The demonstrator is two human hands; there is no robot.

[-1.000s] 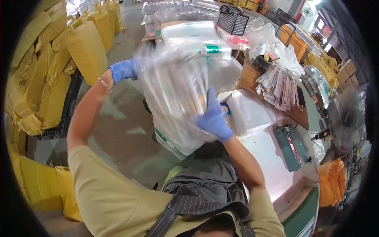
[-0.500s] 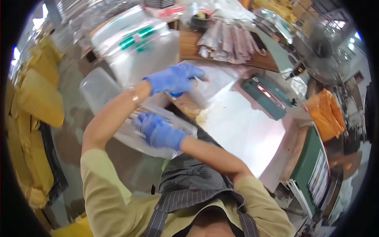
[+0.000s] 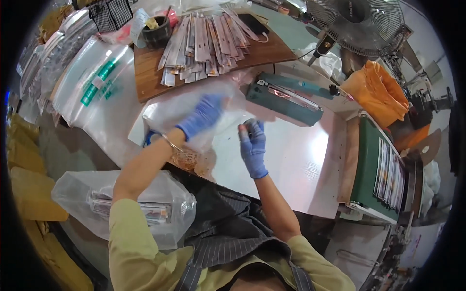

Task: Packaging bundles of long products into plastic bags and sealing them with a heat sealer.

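Observation:
My left hand (image 3: 204, 116), in a blue glove, is over the sheets of clear plastic film (image 3: 194, 94) on the white work surface (image 3: 286, 160); motion smears its fingers. To its right, my right hand (image 3: 254, 151), gloved alike with bare fingertips, is raised above the surface. Its thumb and fingers close around a small dark spot that I cannot make out. At my left side a big clear plastic bag (image 3: 177, 196) lies on its side, with several slim printed packets (image 3: 153, 211) inside. Neither hand touches it.
A teal heat sealer (image 3: 286, 99) stands behind the work surface. Slim packets (image 3: 208, 46) fan over a brown board (image 3: 145, 68), beside a dark pot (image 3: 156, 33) and phone (image 3: 252, 24). Right: fan (image 3: 357, 22), orange bag (image 3: 378, 89), green tray (image 3: 366, 165). Left: plastic bag stack (image 3: 97, 63).
My view has turned to the right. Both hands have left the place by the clear bag; the right one is now over the white surface, the left over the film.

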